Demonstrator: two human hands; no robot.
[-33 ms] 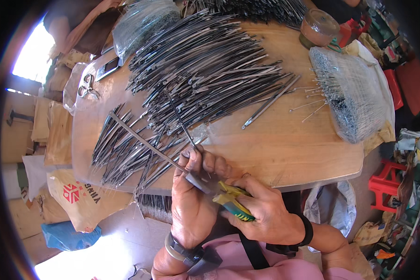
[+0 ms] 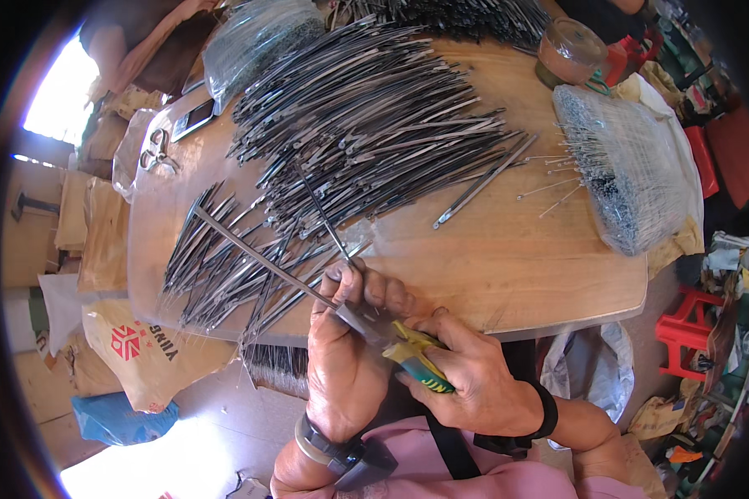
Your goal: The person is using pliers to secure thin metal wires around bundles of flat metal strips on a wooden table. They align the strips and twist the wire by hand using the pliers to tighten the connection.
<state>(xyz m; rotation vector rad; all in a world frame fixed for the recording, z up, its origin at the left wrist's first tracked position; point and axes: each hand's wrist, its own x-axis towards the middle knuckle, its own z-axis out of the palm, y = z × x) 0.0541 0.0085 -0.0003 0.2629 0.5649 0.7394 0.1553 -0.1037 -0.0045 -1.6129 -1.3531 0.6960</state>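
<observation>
My left hand [image 2: 345, 366] is closed at the table's near edge, its fingers curled round a long grey metal strip [image 2: 254, 254] that slants up and left over the pile. A thinner dark rod [image 2: 323, 216] also sticks up from these fingers. In my right hand [image 2: 483, 382] are pliers [image 2: 420, 362] with yellow-and-green handles. Their jaws meet the near end of the strip beside my left fingers; blur and the fingers hide the exact contact. Just beyond lie many dark metal strips [image 2: 374, 125] in a large heap, with a smaller loose bunch [image 2: 216, 266] to the left.
On the wooden table [image 2: 524, 266] are scissors [image 2: 158, 152], a phone [image 2: 193, 121], a round jar [image 2: 571, 51] and a plastic-wrapped bundle of thin wires [image 2: 628, 175]. Another wrapped bundle [image 2: 262, 50] lies at the back. A red stool [image 2: 689, 331] stands right; another person's arm [image 2: 154, 46] shows far left.
The long strip's far end has dipped very slightly to the left. Both hands and the pliers hold almost the same place.
</observation>
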